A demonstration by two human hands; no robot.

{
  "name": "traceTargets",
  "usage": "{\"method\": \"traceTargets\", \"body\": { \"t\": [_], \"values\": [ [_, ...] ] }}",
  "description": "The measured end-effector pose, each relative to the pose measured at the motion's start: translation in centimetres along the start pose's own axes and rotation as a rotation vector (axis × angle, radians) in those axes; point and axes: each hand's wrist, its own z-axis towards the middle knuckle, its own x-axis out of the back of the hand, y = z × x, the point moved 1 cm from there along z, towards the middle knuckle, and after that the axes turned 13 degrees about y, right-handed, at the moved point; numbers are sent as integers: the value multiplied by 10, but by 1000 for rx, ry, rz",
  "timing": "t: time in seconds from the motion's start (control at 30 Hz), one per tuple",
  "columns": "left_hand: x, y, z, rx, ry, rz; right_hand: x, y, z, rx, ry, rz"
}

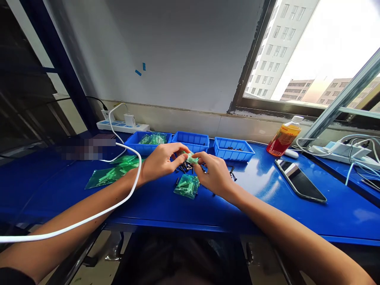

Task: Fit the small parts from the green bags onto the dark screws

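Between my two hands is a small green plastic bag (191, 158), held above a pile of dark screws (185, 168). My left hand (164, 160) pinches its left side with thumb and fingertips. At its right side, the fingers of my right hand (214, 173) are closed on the bag. Just below lies another green bag (187, 187) with pale pieces inside, flat on the blue table (148, 209). A few more dark screws (232, 173) lie right of my right hand. Beside my left forearm several filled green bags (108, 174) overlap.
Three blue bins stand along the back: the left bin (133, 144) holds green bags, the middle bin (192, 138) is partly hidden, the right bin (234, 155) holds dark pieces. A drink bottle (284, 136), a phone (300, 181) and power strips (121, 126) surround them. A white cable (124, 200) crosses my left forearm.
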Motion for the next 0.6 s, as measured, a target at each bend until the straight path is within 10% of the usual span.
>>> {"method": "traceTargets", "body": {
  "t": [0.6],
  "values": [
    [2,2,-1,-75,12,8,2,-3,-2,76,78,185]
  ]
}}
